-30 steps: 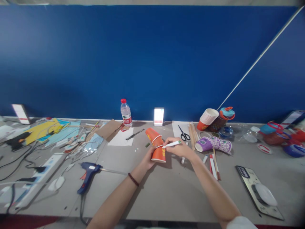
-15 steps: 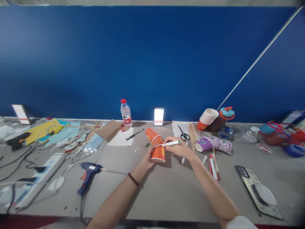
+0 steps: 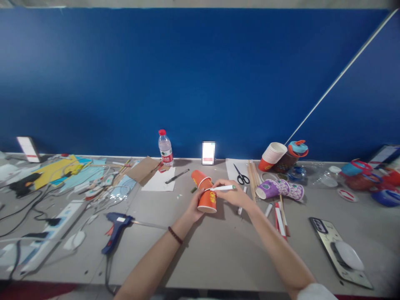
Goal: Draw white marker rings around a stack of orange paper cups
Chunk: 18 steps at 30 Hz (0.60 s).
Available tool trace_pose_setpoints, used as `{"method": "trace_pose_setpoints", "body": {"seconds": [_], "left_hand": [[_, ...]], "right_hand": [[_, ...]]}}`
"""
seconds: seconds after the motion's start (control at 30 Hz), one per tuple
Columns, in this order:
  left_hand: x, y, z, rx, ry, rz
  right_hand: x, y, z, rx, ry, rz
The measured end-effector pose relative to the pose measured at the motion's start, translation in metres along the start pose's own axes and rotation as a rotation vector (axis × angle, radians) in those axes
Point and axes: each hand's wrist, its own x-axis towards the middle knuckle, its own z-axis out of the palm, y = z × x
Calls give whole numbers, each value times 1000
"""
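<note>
My left hand [image 3: 194, 207] grips an orange paper cup [image 3: 208, 201] that stands upside down on the grey table [image 3: 225, 250]. A second orange cup [image 3: 200, 178] leans against its top from behind. My right hand [image 3: 233, 193] holds a white marker with a green cap [image 3: 223, 188], its tip touching the upper edge of the held cup. A bead bracelet sits on my left wrist.
A blue glue gun [image 3: 116, 225] lies left of my arms, with a power strip [image 3: 59, 221] and cables beyond. Scissors [image 3: 240, 175], wooden sticks [image 3: 252, 175], purple cups [image 3: 279, 189], a cup stack [image 3: 272, 155], a water bottle [image 3: 165, 148] and a phone [image 3: 340, 250] lie around.
The marker tip has slid slightly leftward along the cup's upper edge, and my right hand shifted a little with it. The left hand and cup stay put.
</note>
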Motion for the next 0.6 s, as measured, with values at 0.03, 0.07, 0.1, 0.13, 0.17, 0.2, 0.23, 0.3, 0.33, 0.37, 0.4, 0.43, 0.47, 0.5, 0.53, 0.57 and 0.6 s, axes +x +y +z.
{"method": "trace_pose_setpoints", "body": {"seconds": [0.03,0.07,0.1,0.13,0.17,0.2,0.23,0.3,0.33,0.37,0.4,0.43,0.47,0.5,0.53,0.57,0.6], "left_hand": [[0,0,0,2,0,-3],[0,0,0,5,0,-6],[0,0,-1,8,-2,-6],[1,-1,-1,10,-2,-5],[1,-1,-1,11,-3,-2],[1,-1,-2,11,-3,2],[1,-1,-2,11,-5,6],[1,-1,-2,10,-11,10],[1,-1,-2,11,-15,6],[1,-1,-2,11,-19,3],[1,-1,-2,11,-21,0],[1,-1,-2,11,-20,-1],[1,-1,-2,10,-17,-1],[1,-1,-2,10,-15,0],[1,-1,-1,11,-15,2],[1,-1,-1,13,-16,2],[0,-1,-1,14,-18,4]], "right_hand": [[0,0,0,3,-1,1],[0,0,1,4,-1,1],[0,0,1,4,2,-2],[0,1,1,4,4,-5],[0,1,2,5,6,-8],[0,1,2,8,8,-10],[0,1,2,13,9,-10],[0,1,2,24,4,-1],[0,1,2,28,1,6],[0,0,2,30,-1,14],[-1,-1,2,31,-4,20],[-1,-2,1,28,-7,25],[-1,-3,1,22,-10,29],[-1,-4,0,15,-12,33],[-1,-5,0,6,-15,39],[-2,-6,0,0,-18,43],[-2,-7,-1,-6,-20,43]]}}
